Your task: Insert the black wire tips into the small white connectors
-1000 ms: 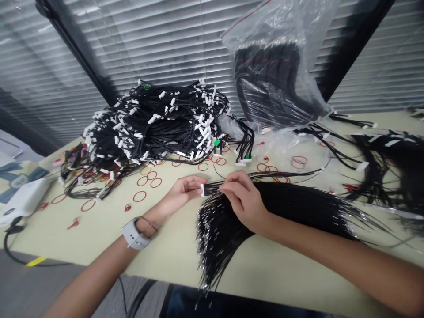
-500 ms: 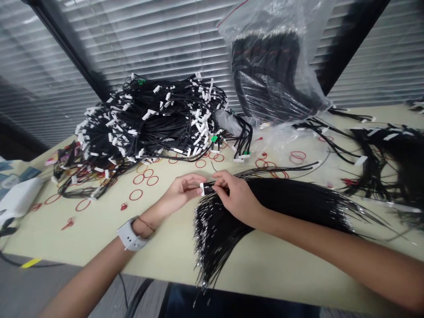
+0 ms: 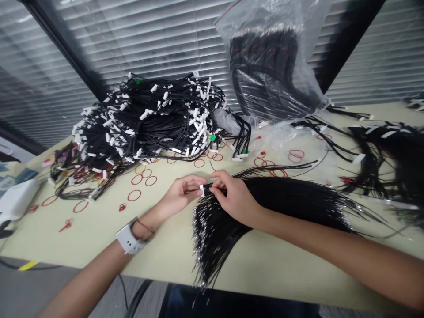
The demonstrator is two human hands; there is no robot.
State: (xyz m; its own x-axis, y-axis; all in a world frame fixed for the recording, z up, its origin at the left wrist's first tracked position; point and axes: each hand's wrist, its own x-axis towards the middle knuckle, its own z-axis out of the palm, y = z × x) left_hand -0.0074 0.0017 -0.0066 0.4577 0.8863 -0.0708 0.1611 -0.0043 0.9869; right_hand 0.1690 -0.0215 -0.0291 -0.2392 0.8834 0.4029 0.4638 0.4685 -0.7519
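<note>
A small white connector (image 3: 202, 191) sits pinched between the thumb and fingers of my left hand (image 3: 181, 194). Thin black wires run from its right side toward my right hand (image 3: 233, 194). That hand is closed, thumb against forefinger, on a wire close to the connector; the wire's tip is too small to make out. Beneath and beside my right hand lies a thick bundle of loose black wires (image 3: 285, 196), with shiny metal terminals at both ends. Its left end fans out toward the table's front edge.
Behind my hands rises a large heap of black cables with white connectors (image 3: 159, 123). A clear plastic bag (image 3: 268, 75) of black wires leans on the blinds. Red rubber bands (image 3: 134, 195) are scattered over the table (image 3: 159, 256). More harnesses (image 3: 391, 145) lie at right.
My right fingers have shifted slightly left, closer to the connector. My left hand keeps its pinch on it. The whole view has moved a little.
</note>
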